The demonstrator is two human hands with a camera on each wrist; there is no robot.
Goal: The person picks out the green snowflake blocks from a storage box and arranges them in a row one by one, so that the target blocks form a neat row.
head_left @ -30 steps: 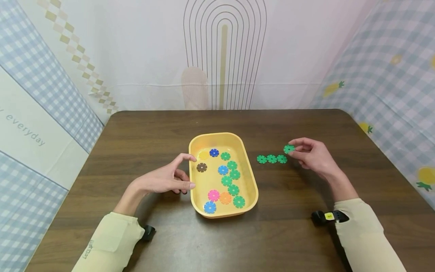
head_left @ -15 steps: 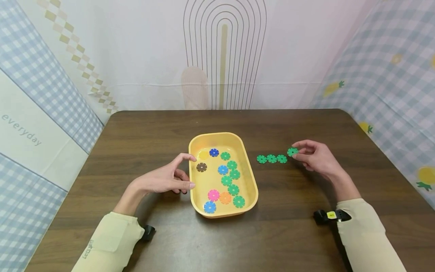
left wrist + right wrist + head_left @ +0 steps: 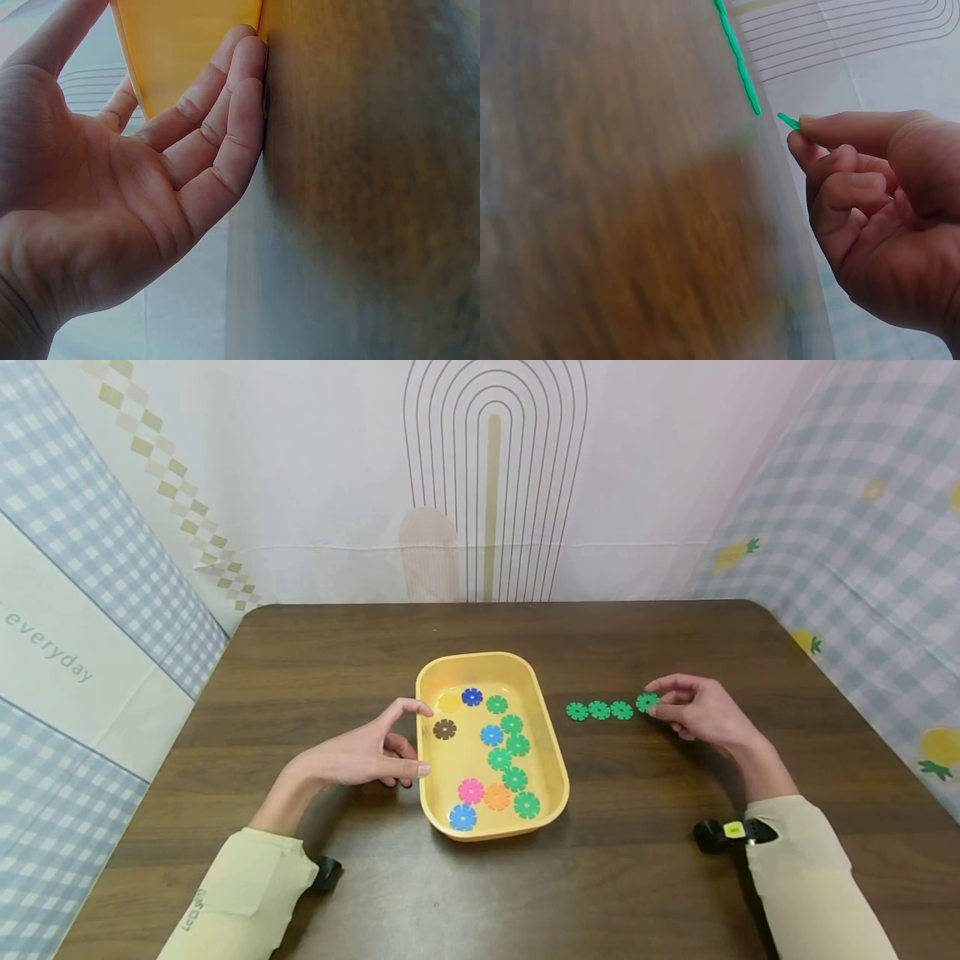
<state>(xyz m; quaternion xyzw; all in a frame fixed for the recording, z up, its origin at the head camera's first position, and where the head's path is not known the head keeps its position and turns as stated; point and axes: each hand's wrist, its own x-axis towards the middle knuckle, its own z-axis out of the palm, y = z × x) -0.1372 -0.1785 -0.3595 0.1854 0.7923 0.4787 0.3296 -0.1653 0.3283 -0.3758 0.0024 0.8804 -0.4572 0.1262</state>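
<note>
At the yellow plastic bin [image 3: 557,752], my left hand [image 3: 358,758] holds the left wall, index fingertip and thumb at the rim. The left wrist view shows the other fingers bent against the bin's outer side [image 3: 187,45], low by the table. My right hand [image 3: 701,710] pinches a green notched snowflake disc [image 3: 647,702] between thumb and index finger. That disc is just right of a row of three green discs [image 3: 598,710] lying edge to edge on the table. From the right wrist, the pinched disc [image 3: 787,121] looks slightly tilted, a small gap from the row's end [image 3: 742,71].
Inside the bin lie several green discs [image 3: 514,778], plus blue [image 3: 462,817], pink [image 3: 471,791], orange [image 3: 497,797], brown [image 3: 445,729] and yellow [image 3: 449,702] ones. Beneath everything is a dark wooden table [image 3: 480,902]. A patterned cloth [image 3: 315,485] hangs behind it.
My right hand has moved the green disc right and toward me, from above the row's end to beside it. The left hand and the bin have stayed put.
</note>
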